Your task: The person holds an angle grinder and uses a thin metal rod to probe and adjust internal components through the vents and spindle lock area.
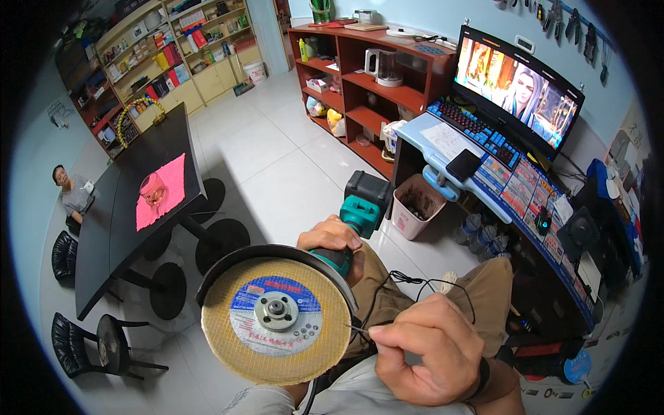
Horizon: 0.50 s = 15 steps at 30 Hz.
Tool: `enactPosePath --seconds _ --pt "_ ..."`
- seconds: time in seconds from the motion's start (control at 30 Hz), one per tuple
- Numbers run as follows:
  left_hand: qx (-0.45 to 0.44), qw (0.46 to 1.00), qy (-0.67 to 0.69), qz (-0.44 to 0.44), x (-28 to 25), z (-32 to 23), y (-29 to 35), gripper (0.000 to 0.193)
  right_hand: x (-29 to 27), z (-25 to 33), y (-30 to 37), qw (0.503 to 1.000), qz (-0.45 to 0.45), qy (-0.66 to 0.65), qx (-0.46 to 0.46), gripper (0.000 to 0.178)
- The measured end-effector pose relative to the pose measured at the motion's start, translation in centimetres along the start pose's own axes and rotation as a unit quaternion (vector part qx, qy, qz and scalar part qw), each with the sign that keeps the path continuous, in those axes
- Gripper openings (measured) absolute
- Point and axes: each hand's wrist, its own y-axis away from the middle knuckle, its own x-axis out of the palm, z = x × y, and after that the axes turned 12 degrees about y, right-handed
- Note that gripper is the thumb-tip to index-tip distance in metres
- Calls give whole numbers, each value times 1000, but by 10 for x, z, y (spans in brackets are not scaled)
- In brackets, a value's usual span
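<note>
My left hand (330,235) wraps around the body of a teal and black angle grinder (360,213), held above my lap. Its large yellow mesh cutting disc (232,346) faces me, with a round metal flange (277,312) at the centre. A dark guard (235,257) curves over the disc's upper edge. In my right hand (432,349), thumb and forefinger pinch a thin metal pin (356,328). The pin's tip overlaps the disc's right edge in view; I cannot tell whether it touches.
A black table (131,200) bears a pink cloth (176,181) and a glass bowl. A person (72,194) sits beyond it. On my right, a desk holds a monitor (519,86), keyboard and phone (463,164). A waste bin (415,211) stands below, near bottles. A black cable (415,279) crosses my lap.
</note>
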Motion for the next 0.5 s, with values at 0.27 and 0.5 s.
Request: enactPosePath --seconds 0.27,0.5 --pt "130 991 4 3 0 15 -6 47 2 1 4 997 -13 57 -55 29" --pt "23 1000 -7 -5 2 0 -1 52 6 4 -6 991 -58 86 -86 29"
